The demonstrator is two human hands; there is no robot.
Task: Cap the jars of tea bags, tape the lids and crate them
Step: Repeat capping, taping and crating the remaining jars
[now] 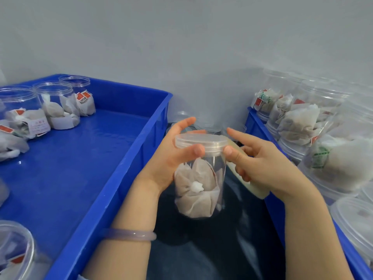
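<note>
A pale bracelet [129, 234] is sitting on my left wrist. Above my dark lap, between the two crates, I am holding the jar [199, 188] of tea bags upright in the air with its clear lid [201, 141] on. My left hand [171, 158] is wrapping round the jar's side, thumb lying on the lid's rim. My right hand [260, 164] is curling its lower fingers round a pale tape roll [257, 190], thumb pressing the lid's rim and forefinger stretching out. Open jars [58, 106] of tea bags are standing at the far left corner of the left blue crate [121, 158]. More jars [302, 122] are lying piled in the right crate [272, 209].
</note>
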